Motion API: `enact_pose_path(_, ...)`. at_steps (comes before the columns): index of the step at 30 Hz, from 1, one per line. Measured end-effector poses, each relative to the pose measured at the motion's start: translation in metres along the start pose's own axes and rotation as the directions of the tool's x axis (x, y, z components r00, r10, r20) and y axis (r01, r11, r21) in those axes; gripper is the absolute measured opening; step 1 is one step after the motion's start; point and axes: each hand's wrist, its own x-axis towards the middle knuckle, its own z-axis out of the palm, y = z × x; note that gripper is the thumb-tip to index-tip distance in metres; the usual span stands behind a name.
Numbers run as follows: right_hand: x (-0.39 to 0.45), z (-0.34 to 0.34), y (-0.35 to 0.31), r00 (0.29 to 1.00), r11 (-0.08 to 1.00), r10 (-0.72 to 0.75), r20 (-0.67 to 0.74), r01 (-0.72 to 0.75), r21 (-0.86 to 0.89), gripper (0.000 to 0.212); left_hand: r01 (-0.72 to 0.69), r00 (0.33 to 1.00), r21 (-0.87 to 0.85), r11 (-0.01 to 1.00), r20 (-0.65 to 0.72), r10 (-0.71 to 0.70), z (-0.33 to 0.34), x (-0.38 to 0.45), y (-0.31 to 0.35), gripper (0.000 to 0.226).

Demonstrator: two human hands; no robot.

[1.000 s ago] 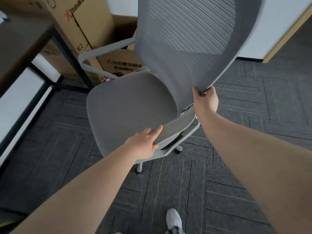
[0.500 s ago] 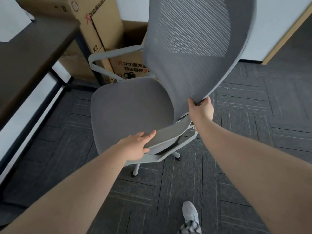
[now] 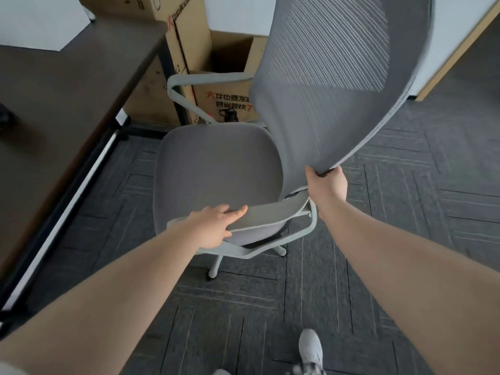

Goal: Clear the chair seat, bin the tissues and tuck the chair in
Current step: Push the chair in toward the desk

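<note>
Grey mesh backrest (image 3: 332, 77) is filling the upper right of the head view, part of the chair (image 3: 216, 169), which is standing on dark carpet (image 3: 405, 212) just right of the dark surface (image 3: 59, 109). Right hand (image 3: 326, 185) is gripping the backrest's lower edge, fingers curled around it. Left hand (image 3: 213, 228) is gripping the near armrest (image 3: 265, 216), thumb lying on top, fingers wrapping under. Seat (image 3: 213, 171) is showing bare grey fabric. Far armrest (image 3: 194, 85) is sitting against the cardboard boxes (image 3: 189, 50) behind the chair. A dark bottle (image 3: 230, 115) is standing by the boxes, just beyond the seat's far edge. Chair base leg and caster (image 3: 213, 269) are showing under the seat. White shoe (image 3: 311, 347) is planted on the carpet at the bottom, right of centre. Both forearms are reaching in from the bottom corners. Slight motion blur is softening the edges.
</note>
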Motion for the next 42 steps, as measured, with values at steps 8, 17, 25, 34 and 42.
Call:
enact_pose_path(8,-0.055,0.034,0.0,0.997,0.999,0.037,0.071,-0.036,-0.021,0.034,0.018,1.0,0.123,0.992,-0.002,-0.018,0.015,-0.046,-0.049,0.066)
enact_pose_path(17,-0.089,0.068,-0.01,0.984,0.992,-0.005,0.179,0.028,-0.124,0.042,0.076,0.997,0.163,0.984,0.015,-0.08,0.028,-0.076,-0.097,0.068)
enact_pose_path(25,-0.121,0.101,-0.017,0.972,0.992,0.013,0.234,0.016,-0.123,0.045,0.131,0.991,0.188,0.973,-0.014,-0.131,0.027,-0.1,-0.128,0.072)
enact_pose_path(34,-0.153,0.135,-0.029,0.948,0.995,0.034,0.317,-0.001,-0.102,0.044,0.169,0.986,0.165,0.972,-0.014,-0.169,0.028,-0.112,-0.178,0.092)
enact_pose_path(42,-0.16,0.166,-0.049,0.945,0.996,0.05,0.322,-0.024,-0.086,0.041,0.23,0.973,0.14,0.963,-0.02,-0.23,0.024,-0.114,-0.205,0.088)
